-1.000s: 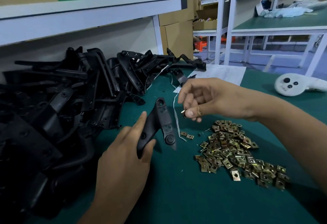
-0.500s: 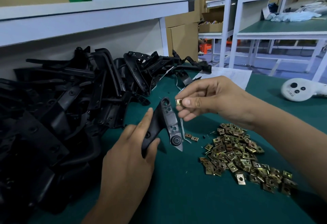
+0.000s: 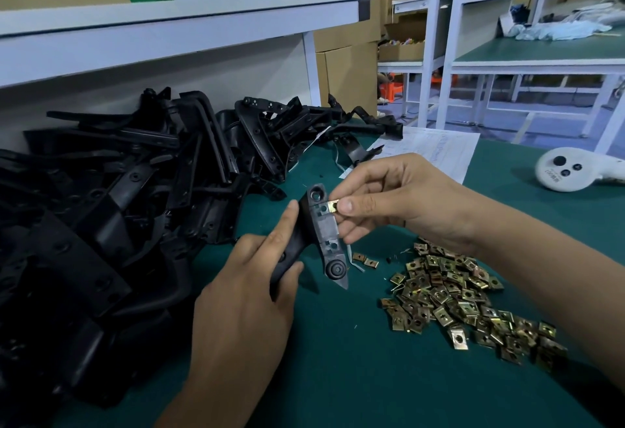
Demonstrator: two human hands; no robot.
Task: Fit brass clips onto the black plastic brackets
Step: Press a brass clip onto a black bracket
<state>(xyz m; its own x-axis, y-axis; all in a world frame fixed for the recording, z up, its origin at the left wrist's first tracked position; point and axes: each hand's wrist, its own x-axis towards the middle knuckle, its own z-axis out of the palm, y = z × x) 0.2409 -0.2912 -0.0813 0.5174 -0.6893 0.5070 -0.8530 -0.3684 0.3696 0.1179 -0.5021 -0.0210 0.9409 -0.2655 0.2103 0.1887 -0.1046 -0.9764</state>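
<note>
1. The right hand (image 3: 402, 204) has a single brass clip (image 3: 332, 206) pinched between thumb and fingertips, and it's pressed right up against the edge of the black bracket (image 3: 323, 235), near the top hole. Looks like it's partway onto the lip, though I can't tell if it's seated.
2. The left hand (image 3: 243, 306) is wrapped around the bracket's lower arm, index finger laid up along the back edge to brace it. The bracket is held up off the green mat (image 3: 338, 377), not resting on it.
3. Handling guess: the clip is tiny, thin, springy metal, so easy to fumble and probably sharp at the edges. Best pinched by its flat faces, pushed straight on.
4. The bracket looks like rigid, light plastic, so it shouldn't flex much. Gripping low keeps the clip slots free.
5. Spare clips (image 3: 466, 302) sit heaped on the mat just right of the hands; two loose ones (image 3: 365, 259) lie under the bracket.
6. The big pile of brackets (image 3: 135, 197) is off to the left.
</note>
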